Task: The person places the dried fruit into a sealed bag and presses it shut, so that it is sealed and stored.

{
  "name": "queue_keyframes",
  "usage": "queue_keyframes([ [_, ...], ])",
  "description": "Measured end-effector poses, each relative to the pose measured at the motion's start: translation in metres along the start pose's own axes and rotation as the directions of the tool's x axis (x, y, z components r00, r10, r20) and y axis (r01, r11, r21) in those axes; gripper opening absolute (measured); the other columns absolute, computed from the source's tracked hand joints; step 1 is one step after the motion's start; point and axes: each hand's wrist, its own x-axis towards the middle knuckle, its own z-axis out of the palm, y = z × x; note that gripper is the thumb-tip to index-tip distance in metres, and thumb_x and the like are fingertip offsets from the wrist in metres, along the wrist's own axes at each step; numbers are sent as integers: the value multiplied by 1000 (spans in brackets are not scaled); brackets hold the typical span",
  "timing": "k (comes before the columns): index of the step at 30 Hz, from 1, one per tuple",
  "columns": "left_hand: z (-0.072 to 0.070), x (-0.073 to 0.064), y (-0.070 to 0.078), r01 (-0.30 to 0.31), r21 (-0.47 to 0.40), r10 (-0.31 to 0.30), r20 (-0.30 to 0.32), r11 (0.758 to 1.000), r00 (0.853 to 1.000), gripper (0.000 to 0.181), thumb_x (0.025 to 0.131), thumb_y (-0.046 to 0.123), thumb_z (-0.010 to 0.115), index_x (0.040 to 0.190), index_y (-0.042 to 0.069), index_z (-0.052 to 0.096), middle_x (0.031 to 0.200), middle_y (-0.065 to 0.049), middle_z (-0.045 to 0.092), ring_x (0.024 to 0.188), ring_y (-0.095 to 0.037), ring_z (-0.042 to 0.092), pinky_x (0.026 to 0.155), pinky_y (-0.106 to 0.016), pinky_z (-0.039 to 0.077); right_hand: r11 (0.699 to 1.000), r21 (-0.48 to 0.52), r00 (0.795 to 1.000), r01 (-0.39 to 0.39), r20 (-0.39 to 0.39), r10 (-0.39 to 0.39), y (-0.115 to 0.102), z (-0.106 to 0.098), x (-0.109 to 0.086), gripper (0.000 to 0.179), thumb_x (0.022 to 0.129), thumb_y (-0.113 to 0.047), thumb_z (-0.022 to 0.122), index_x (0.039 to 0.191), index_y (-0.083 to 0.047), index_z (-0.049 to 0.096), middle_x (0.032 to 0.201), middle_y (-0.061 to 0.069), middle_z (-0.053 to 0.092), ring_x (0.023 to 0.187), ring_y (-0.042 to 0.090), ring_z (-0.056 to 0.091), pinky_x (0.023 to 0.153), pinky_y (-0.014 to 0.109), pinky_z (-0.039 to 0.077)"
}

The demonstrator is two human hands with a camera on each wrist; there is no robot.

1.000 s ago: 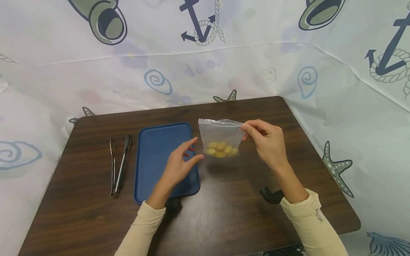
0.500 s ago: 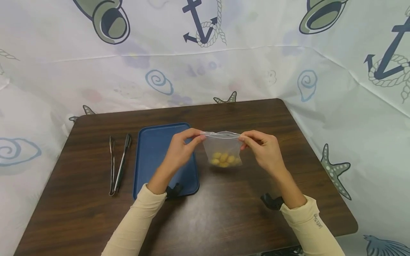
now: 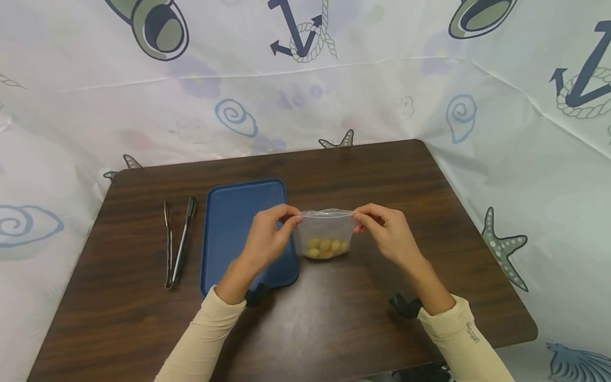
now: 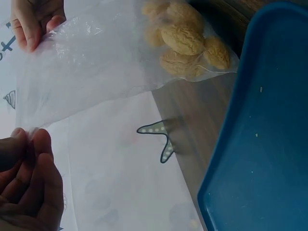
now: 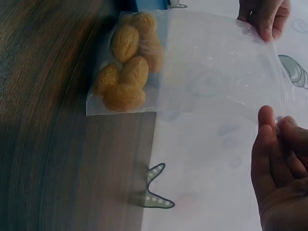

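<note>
A clear zip bag (image 3: 324,227) hangs upright between my two hands, over the table just right of the tray. Several wrinkled, tan, oval, nut-like pieces (image 5: 126,72) lie at its bottom. My left hand (image 3: 268,233) pinches the top left corner between thumb and fingertips. At the top right corner, my right hand (image 3: 385,229) pinches the bag the same way. Both hands show at the bag's mouth in the left wrist view, the left hand (image 4: 29,183) nearer the camera. Behind my left hand lies a blue tray (image 3: 234,223), partly covered by that hand.
Metal tongs (image 3: 177,249) lie spread on the brown wooden table (image 3: 119,318), left of the tray. A white curtain (image 3: 382,95) with sea prints hangs behind the table and down its sides. Something dark (image 3: 425,373) shows at the table's front edge.
My left hand has come from open beside the bag to pinching its top left corner. Both hands have since lowered the bag and brought it slightly nearer me.
</note>
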Motion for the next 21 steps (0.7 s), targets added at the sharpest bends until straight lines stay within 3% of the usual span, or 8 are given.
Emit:
queue_keyframes([
  [7, -1, -1, -1, -27, 16, 27, -3, 1000, 1000, 6, 97, 10, 71, 96, 7, 75, 82, -5, 73, 73, -15, 65, 67, -31, 53, 997, -59, 998, 39, -39, -41, 4, 4, 1, 10, 99, -15, 70, 98, -11, 78, 76, 4, 76, 69, 13, 72, 55, 19, 47],
  [14, -1, -3, 1, 61, -40, -58, 61, 997, 996, 13, 96, 17, 75, 105, 9, 77, 91, -4, 75, 79, -16, 67, 76, -38, 58, 1000, 8, 1000, -2, 13, 2, 4, 7, -1, 14, 97, -15, 73, 110, -12, 78, 88, 5, 78, 72, 5, 70, 64, 24, 55],
  [21, 2, 2, -1, 0, -31, 2, 48, 1000, 999, 6, 96, 12, 73, 97, 10, 78, 88, -2, 77, 72, -13, 63, 69, -30, 54, 994, -47, 994, 103, -30, -105, 2, 9, 3, 6, 94, -13, 75, 96, -13, 80, 86, 0, 75, 69, 9, 62, 63, 19, 50],
])
